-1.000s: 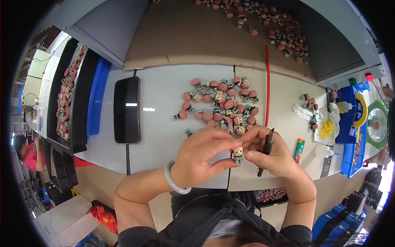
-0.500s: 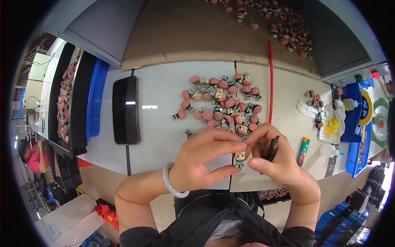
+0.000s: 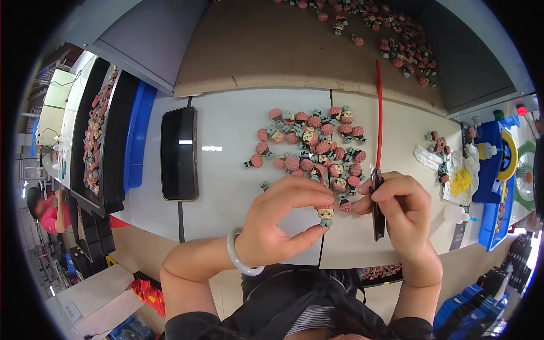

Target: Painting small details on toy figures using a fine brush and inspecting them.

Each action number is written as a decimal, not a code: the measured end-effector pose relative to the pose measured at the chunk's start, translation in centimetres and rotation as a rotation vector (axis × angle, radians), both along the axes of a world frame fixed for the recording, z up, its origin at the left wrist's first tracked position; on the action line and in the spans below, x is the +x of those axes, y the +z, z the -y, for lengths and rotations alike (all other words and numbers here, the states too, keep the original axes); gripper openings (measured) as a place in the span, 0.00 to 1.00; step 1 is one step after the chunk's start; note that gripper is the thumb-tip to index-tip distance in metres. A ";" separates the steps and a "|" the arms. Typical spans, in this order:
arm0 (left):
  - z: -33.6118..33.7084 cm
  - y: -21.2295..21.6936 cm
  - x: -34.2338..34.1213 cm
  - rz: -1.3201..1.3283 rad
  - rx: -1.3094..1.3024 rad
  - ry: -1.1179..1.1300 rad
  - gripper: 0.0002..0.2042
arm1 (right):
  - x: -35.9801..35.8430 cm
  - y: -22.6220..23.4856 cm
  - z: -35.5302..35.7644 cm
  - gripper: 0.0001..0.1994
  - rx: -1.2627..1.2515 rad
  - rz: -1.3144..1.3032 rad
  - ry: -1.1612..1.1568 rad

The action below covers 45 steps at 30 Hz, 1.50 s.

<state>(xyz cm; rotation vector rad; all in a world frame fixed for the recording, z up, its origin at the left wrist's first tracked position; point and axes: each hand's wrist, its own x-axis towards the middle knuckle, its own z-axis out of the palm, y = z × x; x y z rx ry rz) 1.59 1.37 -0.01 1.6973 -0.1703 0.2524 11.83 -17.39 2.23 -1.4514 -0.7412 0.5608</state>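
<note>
Between the thumb and fingers of my left hand (image 3: 272,221) is a small figurine (image 3: 324,216) with pink hair, a pale face and a grey-green body, held upright and facing me. My right hand (image 3: 407,207) grips a slim dark craft knife (image 3: 378,215), its narrow metal tip pointing away from me. A gap separates the knife from the held figurine. Just beyond my hands lies a loose pile of similar figurines (image 3: 323,147) on the white table (image 3: 226,226). One pink-haired figurine (image 3: 345,206) lies between my two hands.
A black phone (image 3: 179,153) lies at left, beside a black tray (image 3: 117,141) of figurines. A red strip (image 3: 379,113) runs right of the pile. More figurines lie on a brown shelf board (image 3: 272,51). A bag with yellow bits (image 3: 462,181) and blue bins stand at right.
My hands have moved apart. The right one has turned the knife upright, tip away from me; the left still holds the figurine, slightly further left. The green-and-orange lighter is now hidden behind my right hand.
</note>
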 end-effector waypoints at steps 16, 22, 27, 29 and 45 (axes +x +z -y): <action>0.2 0.2 -0.3 0.008 -0.102 0.050 0.22 | -1.8 -0.3 0.4 0.17 0.036 -0.017 0.009; 0.2 0.1 -0.3 -0.013 -0.060 0.061 0.22 | -1.8 -0.7 -0.3 0.12 0.027 0.202 0.033; 0.2 0.2 -0.3 -0.026 -0.036 0.059 0.22 | -1.5 -0.5 -0.4 0.12 0.023 0.263 0.048; 0.2 0.1 -0.3 -0.013 -0.026 0.060 0.22 | -1.4 -0.4 -0.4 0.12 0.010 0.288 0.060; 0.2 0.1 -0.4 -0.117 -0.146 0.028 0.21 | -1.5 -0.5 -0.5 0.13 -0.055 0.373 0.021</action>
